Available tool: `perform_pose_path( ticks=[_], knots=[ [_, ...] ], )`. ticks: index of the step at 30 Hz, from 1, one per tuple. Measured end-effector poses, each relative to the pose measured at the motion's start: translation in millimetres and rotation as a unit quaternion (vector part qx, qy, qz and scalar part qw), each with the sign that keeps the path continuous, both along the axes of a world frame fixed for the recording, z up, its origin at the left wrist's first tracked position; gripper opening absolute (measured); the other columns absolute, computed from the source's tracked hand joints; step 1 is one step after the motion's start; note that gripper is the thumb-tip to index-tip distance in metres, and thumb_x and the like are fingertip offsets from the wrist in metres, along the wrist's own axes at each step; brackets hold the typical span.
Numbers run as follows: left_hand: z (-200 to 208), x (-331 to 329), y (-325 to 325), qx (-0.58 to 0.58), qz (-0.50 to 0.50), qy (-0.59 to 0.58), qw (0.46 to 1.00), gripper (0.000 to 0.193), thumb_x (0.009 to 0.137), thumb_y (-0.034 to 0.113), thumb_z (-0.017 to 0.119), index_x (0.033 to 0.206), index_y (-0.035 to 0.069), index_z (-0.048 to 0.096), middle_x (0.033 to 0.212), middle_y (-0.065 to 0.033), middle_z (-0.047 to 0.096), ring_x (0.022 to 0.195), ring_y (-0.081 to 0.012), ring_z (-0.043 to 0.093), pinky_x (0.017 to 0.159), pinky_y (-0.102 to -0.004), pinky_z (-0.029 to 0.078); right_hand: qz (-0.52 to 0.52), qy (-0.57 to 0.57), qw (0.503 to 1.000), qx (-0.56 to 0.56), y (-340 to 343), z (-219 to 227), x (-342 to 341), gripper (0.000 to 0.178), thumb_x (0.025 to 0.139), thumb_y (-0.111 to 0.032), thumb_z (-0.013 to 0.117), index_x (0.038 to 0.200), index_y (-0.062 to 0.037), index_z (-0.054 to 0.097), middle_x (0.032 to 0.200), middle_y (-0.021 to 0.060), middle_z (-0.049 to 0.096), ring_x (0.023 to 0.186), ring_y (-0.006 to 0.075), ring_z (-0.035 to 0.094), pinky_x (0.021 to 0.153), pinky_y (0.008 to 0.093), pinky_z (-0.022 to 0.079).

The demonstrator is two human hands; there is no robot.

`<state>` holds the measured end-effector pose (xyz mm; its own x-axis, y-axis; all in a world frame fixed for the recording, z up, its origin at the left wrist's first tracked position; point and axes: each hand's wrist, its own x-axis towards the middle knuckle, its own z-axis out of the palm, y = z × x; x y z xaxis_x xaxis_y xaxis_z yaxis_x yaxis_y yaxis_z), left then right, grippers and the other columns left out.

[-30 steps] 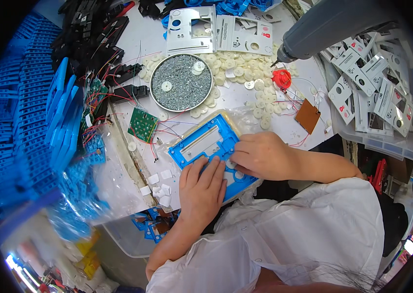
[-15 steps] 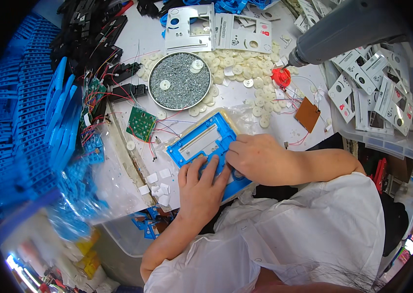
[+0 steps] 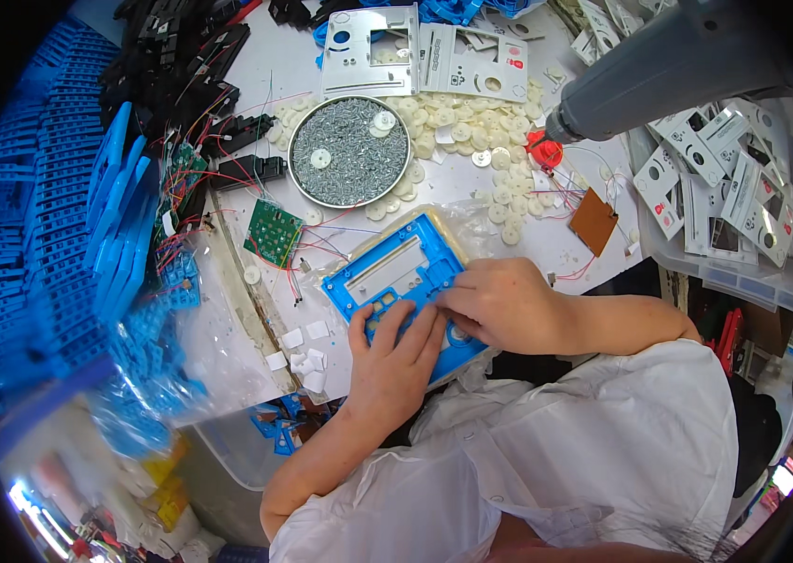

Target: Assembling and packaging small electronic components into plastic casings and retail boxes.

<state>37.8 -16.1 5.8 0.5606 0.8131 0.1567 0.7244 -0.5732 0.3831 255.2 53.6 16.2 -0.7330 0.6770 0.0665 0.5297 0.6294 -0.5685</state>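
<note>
A blue plastic housing (image 3: 373,266) with a pale slotted panel and several openings lies tilted on the table in front of me. My left hand (image 3: 393,361) rests across its lower part, fingers spread and pressed on the plastic. At the housing's right side is my right hand (image 3: 502,305), its fingers bent together in a pinch near my left fingertips. Whatever the pinch holds is too small or hidden. Beneath the housing a yellowish pad (image 3: 460,246) shows at the edge. A green circuit board (image 3: 273,233) with thin wires lies just left of it.
A round tray of screws (image 3: 345,174) stands beyond, beside scattered cream discs (image 3: 509,192). A grey power screwdriver (image 3: 669,80) hangs over a red round part (image 3: 545,152). White panels fill a clear bin (image 3: 725,272) at right; blue casings (image 3: 120,225) are stacked left.
My right hand has shifted slightly, its fingers now lower and closer to the left fingertips. My left fingers have moved a little on the housing. The whole view has shifted slightly.
</note>
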Motion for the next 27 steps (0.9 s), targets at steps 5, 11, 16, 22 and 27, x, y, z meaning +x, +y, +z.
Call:
perform_pose_path(
  ticks=[5,11,16,22,27],
  knots=[
    [3,3,3,0.006,-0.009,0.008,1.0,0.042,0.081,0.01,0.067,0.122,0.005,0.067,0.132,-0.0047,0.061,0.123,-0.0261,0.054,0.109,-0.0572,0.033,-0.016,0.054,0.998,-0.007,-1,5,10,0.024,0.078,-0.013,0.076,0.102,-0.0081,0.073,0.08,0.005,0.064,0.073,0.0253,0.063,0.061,0.0373,0.052],
    [4,2,5,0.006,-0.02,0.011,1.0,0.039,0.082,0.012,0.067,0.121,0.006,0.068,0.13,-0.0038,0.062,0.122,-0.0243,0.055,0.11,-0.0567,0.033,-0.002,0.006,0.999,0.034,-19,16,17,0.03,0.077,-0.013,0.075,0.105,-0.0035,0.073,0.077,0.0031,0.061,0.07,0.0218,0.06,0.057,0.0345,0.051],
    [5,4,4,0.015,-0.032,0.023,0.999,0.039,0.082,0.012,0.066,0.121,0.005,0.068,0.129,-0.0053,0.063,0.12,-0.0236,0.056,0.11,-0.0557,0.033,0.052,-0.081,0.992,0.08,-21,17,15,0.036,0.078,-0.014,0.068,0.11,0.0009,0.073,0.077,0.0024,0.063,0.07,0.0198,0.062,0.054,0.0334,0.051],
    [11,8,2,0.035,-0.046,0.071,0.996,0.039,0.083,0.014,0.064,0.12,0.001,0.068,0.128,-0.0092,0.063,0.119,-0.0231,0.057,0.111,-0.0544,0.035,0.114,-0.147,0.979,0.085,-9,28,14,0.044,0.077,-0.015,0.067,0.117,0.0034,0.071,0.072,0.0045,0.065,0.067,0.021,0.063,0.05,0.0327,0.049],
    [16,9,5,0.049,-0.081,0.104,0.99,0.038,0.083,0.014,0.063,0.119,0.001,0.068,0.126,-0.0108,0.063,0.118,-0.0238,0.057,0.111,-0.0529,0.036,0.127,-0.162,0.975,0.083,-13,34,12,0.043,0.078,-0.015,0.067,0.117,0.0017,0.071,0.067,0.0057,0.065,0.061,0.0227,0.064,0.048,0.0351,0.048]
  ],
)
